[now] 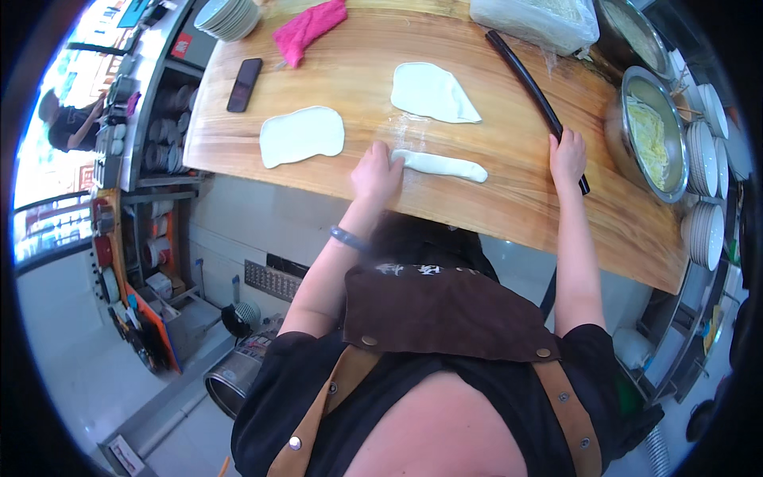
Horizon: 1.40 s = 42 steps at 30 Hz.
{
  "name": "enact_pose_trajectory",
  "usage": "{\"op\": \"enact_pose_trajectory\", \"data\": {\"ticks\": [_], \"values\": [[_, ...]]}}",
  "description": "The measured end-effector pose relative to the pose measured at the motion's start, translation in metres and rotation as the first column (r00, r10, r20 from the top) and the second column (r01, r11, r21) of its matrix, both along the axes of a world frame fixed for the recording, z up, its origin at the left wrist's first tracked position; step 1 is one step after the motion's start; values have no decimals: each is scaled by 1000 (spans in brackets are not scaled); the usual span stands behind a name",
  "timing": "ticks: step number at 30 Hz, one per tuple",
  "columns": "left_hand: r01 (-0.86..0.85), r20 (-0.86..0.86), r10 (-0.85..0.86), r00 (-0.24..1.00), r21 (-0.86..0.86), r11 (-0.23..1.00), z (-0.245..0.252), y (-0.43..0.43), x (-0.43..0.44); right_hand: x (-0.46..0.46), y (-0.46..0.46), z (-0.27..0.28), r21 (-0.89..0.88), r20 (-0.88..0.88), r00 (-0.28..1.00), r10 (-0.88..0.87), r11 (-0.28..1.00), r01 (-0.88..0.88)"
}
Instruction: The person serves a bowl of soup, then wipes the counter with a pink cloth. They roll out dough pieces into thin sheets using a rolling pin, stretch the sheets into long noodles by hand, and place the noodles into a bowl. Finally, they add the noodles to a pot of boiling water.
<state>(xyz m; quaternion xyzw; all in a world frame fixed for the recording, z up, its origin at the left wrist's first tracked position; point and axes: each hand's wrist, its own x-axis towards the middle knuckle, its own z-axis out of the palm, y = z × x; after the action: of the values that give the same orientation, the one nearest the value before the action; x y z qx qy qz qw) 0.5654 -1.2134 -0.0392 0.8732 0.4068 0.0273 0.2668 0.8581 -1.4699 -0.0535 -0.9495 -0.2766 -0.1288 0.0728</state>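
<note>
My left hand is at the left end of a long white dough strip near the table's front edge. Its thumb and fingers pinch that end. My right hand grips a black rolling pin near its lower end, and the pin slants up and away to the left. Beyond the strip lies a flattened dough sheet with its right side folded and pointed. Another flat dough sheet rests to the left of my left hand. White flour marks the wood between the strip and the far sheet.
The wooden table also holds a phone, a pink cloth, stacked plates and a plastic-wrapped container. A metal bowl of pale shreds and stacked white bowls stand right. Another person is far left.
</note>
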Motion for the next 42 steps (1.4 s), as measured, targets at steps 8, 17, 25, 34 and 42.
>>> {"op": "enact_pose_trajectory", "data": {"ticks": [8,17,25,34,42], "values": [[-157,386,77,919,178,971,12,6,-13,-51,-20,22,283,-63,884,464,857,-430],[192,120,-288,950,502,843,20,25,3,-103,19,40,154,-230,718,657,753,-640],[209,186,-350,918,525,825,0,32,4,-110,30,36,167,-282,789,545,838,-519],[289,160,-399,903,462,838,2,43,13,-119,38,21,54,-161,891,425,905,-422],[258,185,-389,903,491,832,-4,36,6,-124,34,16,34,-108,897,430,903,-429]]}}
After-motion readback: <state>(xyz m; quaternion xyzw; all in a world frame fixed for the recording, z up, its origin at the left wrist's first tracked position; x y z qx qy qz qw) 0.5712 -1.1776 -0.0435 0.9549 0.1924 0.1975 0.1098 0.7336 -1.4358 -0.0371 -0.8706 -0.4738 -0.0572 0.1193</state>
